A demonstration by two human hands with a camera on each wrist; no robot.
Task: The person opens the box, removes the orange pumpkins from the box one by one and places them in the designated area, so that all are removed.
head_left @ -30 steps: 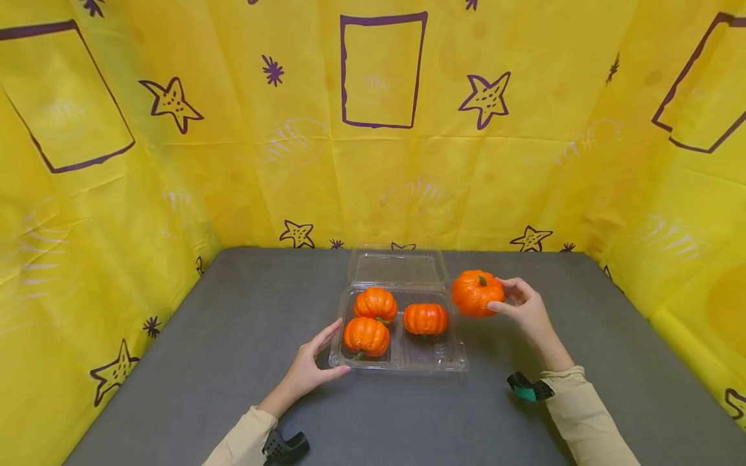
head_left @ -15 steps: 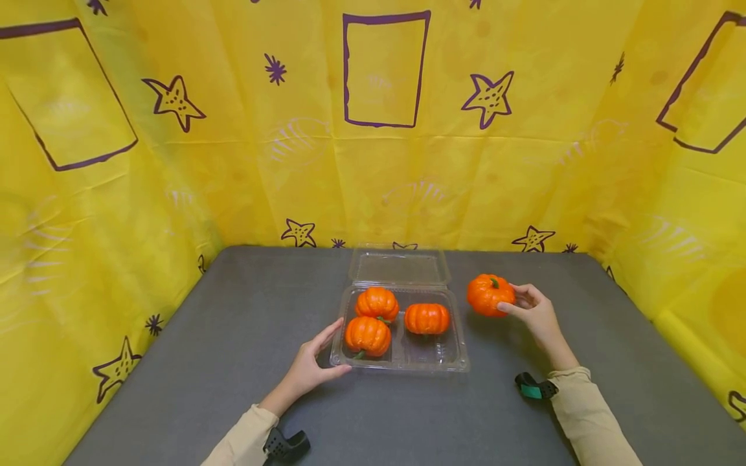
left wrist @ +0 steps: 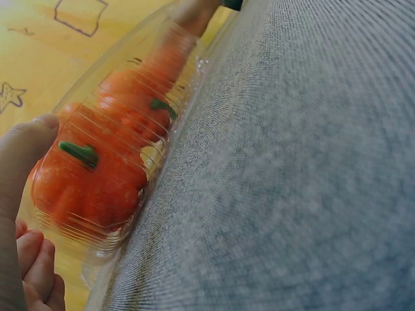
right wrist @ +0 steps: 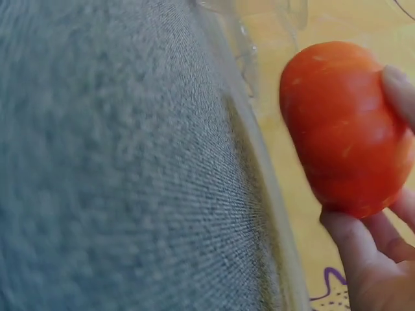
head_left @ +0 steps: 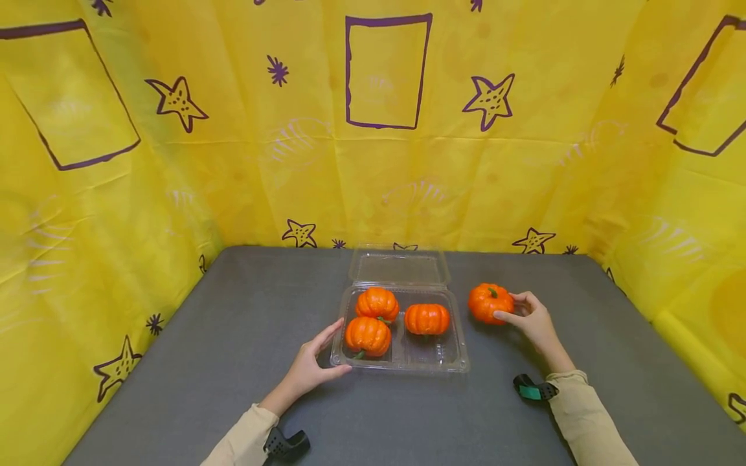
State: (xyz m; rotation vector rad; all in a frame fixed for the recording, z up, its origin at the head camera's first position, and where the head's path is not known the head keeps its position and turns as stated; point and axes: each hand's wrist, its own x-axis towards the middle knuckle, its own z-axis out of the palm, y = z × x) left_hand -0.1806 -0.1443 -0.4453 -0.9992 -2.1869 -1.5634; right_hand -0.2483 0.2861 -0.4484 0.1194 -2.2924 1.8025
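A clear plastic clamshell container (head_left: 431, 366) lies with its lid (head_left: 399, 267) folded back. Two orange toy pumpkins (head_left: 368, 336) sit in its left compartment and another pumpkin (head_left: 427, 319) lies on its side in the right one. My left hand (head_left: 307, 369) holds the container's front left corner, thumb at the front edge and fingers along the left side. In the left wrist view, green stems (left wrist: 79, 153) show through the wall. To the right of the container, my right hand (head_left: 535, 323) grips a fourth pumpkin (head_left: 487, 304) between thumb and fingers, low over the table.
The dark grey table (head_left: 373, 421) reaches back to a yellow curtain (head_left: 373, 181) printed with starfish and frames, which also hangs along both sides. A black band piece (head_left: 533, 388) sits at the right wrist and another (head_left: 287, 445) at the left.
My right hand has carried its pumpkin to the right, away from the container, and then lowered it toward the table. My left hand stays at the container's corner.
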